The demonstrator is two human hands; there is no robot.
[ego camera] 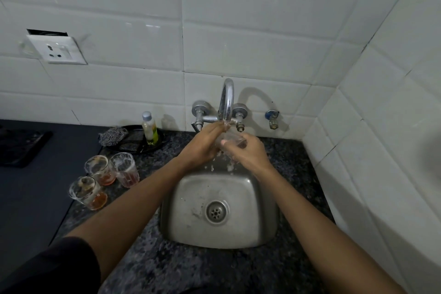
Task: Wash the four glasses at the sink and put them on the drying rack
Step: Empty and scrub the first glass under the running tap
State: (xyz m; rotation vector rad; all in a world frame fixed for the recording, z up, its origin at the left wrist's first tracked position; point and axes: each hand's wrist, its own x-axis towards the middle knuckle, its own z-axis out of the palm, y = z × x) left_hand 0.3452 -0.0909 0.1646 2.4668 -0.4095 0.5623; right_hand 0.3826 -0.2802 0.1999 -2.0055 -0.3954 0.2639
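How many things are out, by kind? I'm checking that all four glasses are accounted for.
Glasses waiting on the counter: 3
Glass held under the tap, in the grip of the right hand with the left hand on it: 1
Soap bottle: 1
Steel scrubber: 1
Total: 6
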